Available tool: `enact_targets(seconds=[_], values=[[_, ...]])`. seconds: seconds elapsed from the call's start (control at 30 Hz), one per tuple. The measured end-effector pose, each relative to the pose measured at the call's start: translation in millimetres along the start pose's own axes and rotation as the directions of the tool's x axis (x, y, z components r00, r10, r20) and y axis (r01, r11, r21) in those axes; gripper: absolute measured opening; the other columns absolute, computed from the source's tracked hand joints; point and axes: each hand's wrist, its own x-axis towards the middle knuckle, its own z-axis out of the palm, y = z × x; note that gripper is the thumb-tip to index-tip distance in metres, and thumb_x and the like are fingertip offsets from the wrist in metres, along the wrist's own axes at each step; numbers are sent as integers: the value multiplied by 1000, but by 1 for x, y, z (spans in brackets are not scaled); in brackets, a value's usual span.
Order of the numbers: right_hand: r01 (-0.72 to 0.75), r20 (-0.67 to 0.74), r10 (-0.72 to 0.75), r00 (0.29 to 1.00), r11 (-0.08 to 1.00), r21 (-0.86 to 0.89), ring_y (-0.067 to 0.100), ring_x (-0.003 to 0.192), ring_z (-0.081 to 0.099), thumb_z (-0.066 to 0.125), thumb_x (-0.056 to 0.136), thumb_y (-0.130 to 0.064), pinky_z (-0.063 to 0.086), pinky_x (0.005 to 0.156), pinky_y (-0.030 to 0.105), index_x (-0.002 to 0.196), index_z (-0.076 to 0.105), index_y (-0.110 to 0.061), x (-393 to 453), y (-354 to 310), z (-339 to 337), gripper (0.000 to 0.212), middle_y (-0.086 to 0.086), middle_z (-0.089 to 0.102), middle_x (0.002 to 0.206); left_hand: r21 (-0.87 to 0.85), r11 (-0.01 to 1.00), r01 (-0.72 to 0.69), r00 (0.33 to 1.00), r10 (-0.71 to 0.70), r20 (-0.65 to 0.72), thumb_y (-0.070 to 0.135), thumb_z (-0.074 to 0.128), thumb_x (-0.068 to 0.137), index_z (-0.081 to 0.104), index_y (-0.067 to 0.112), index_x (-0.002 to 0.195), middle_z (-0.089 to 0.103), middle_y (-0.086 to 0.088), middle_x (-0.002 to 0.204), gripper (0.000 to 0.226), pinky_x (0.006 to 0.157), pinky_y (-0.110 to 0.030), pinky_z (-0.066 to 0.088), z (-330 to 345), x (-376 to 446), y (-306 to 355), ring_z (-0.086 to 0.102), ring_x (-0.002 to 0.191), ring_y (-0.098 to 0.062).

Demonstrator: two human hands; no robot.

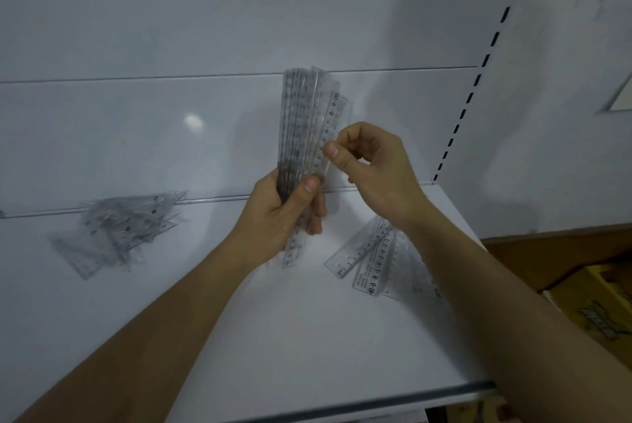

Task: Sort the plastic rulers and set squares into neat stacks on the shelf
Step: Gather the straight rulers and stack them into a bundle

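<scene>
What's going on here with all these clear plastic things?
A person is sorting clear rulers on a white shelf. The left hand grips an upright bundle of rulers, while the right hand pinches the edge of one ruler in it. A few loose rulers lie fanned on the shelf under the right wrist, and a jumbled pile of set squares sits off to the left.

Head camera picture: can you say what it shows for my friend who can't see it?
A left hand grips an upright bundle of clear rulers above a white shelf while the right hand pinches one ruler's edge. Loose rulers lie at right, a set-square pile at left.
</scene>
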Motion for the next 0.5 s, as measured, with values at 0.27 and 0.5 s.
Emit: enact_targets(seconds=[0.27,0.5], values=[[224,696,394,601,753,-619,-2,107,52,81,80,-37,41,92,17,108,73,-39,-5,-6,-33,29,-21,63,112,53,996,-70,985,77,-156,24,57,97,54,12,115,58,1,83,22,74,-23,51,-13,4,-5,57,74,-13],[222,668,452,591,705,-674,2,107,46,85,76,-32,40,95,26,97,73,-37,-7,-8,-27,25,-19,58,110,-14,1000,12,999,-13,-34,14,57,98,54,10,113,57,1,84,16,79,-25,51,-15,5,-17,56,79,-15]])
